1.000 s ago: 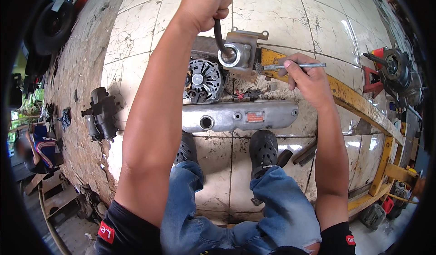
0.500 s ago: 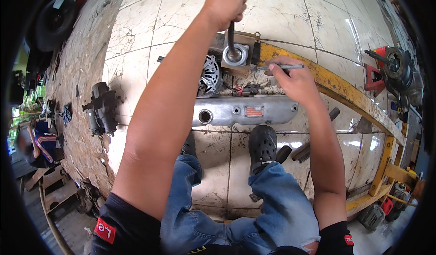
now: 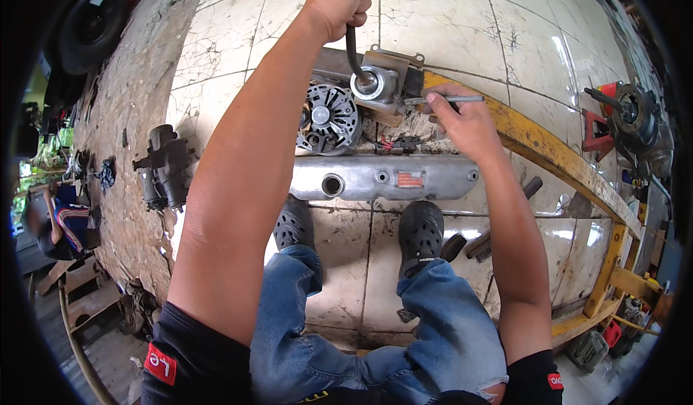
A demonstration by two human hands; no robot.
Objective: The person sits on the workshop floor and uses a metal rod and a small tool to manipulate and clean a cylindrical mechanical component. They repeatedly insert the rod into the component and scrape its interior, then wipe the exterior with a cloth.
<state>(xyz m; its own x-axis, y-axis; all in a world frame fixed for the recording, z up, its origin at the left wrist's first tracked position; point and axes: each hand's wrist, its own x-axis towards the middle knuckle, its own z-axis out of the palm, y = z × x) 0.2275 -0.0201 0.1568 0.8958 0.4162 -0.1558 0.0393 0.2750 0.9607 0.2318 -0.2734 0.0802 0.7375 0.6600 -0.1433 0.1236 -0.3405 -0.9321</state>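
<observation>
Two hands busy: left hand (image 3: pixel 336 1) fisted round dark bent bar (image 3: pixel 351 53); right hand (image 3: pixel 460 120) pinching thin metal rod (image 3: pixel 447 99).

Dark bent wrench handle (image 3: pixel 351 48) upright on silver housing (image 3: pixel 377 81), thin metal rod (image 3: pixel 444 99) lying level beside it

Left hand (image 3: pixel 336 1) fisted far forward, arm outstretched; right hand (image 3: pixel 462 120) pinching, elbow bent.
</observation>
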